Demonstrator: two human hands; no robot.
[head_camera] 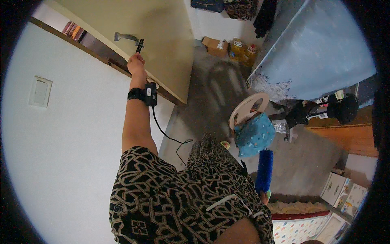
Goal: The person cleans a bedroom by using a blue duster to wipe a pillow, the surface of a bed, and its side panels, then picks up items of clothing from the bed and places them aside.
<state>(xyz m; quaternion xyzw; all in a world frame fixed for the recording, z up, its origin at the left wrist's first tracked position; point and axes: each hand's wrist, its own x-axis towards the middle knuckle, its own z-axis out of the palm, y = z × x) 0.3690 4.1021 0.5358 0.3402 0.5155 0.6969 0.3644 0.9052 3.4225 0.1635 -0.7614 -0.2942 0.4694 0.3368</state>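
My left hand [136, 63] reaches out to the cream door [170, 45], its fingers closed on a short black stick-like piece [140, 45]. That piece touches or overlaps the end of the metal door handle [126, 37]; whether it is loose or fixed to the door cannot be made out. The door stands ajar, with a narrow gap at its edge. Low at my right side, my right hand [264, 198] grips a blue bristle brush [264, 170]. Most of that hand is hidden behind my patterned clothes, and a bit of green shows beside its fingers.
A beige plastic chair [239, 113] with a teal cloth [255, 135] stands ahead. Beyond are a cardboard box [215, 46], oil bottles [237, 50] and a table under a light blue cloth [317, 52]. A cable [164, 130] hangs from my left wrist. A light switch [40, 91] is on the wall.
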